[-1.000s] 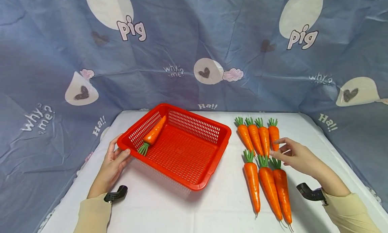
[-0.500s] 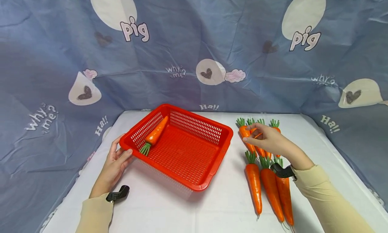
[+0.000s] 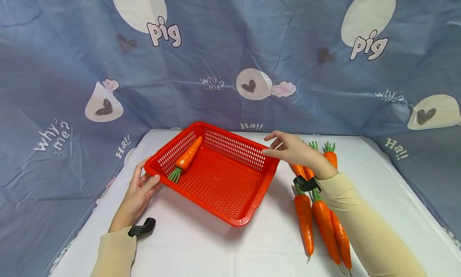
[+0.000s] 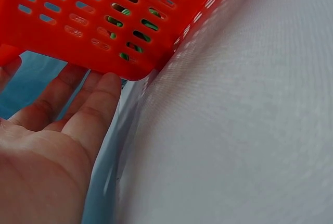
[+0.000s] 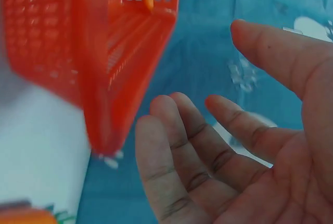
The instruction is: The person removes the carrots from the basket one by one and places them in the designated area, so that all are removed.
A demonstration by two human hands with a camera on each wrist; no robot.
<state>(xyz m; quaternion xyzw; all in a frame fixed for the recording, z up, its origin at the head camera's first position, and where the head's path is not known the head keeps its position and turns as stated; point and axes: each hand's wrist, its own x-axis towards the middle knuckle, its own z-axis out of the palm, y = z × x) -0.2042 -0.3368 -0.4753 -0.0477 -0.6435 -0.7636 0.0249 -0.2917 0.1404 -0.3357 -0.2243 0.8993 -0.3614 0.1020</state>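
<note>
A red plastic basket [image 3: 201, 203] with slotted walls sits left of centre on the white cloth. Inside lies one orange carrot [image 3: 187, 155] along the left wall, its green top toward the front corner. My left hand [image 3: 138, 193] pinches that corner, thumb over the rim, and in the left wrist view its fingers [image 4: 93, 112] reach against the outside wall. Over the basket's far right corner my right hand [image 3: 293, 149] hovers with nothing in it; in the right wrist view its fingers [image 5: 156, 166] are spread and loosely bent beside the rim.
Several carrots lie right of the basket in two rows. The near row [image 3: 325, 229] shows mostly whole; the far row, with one carrot [image 3: 330, 157] at its right end, is partly covered by my right arm. A blue printed curtain [image 3: 216, 49] closes off the back.
My right hand has moved left from the far row of carrots to the basket's right corner, carrying nothing. My left hand has kept its grip on the basket.
</note>
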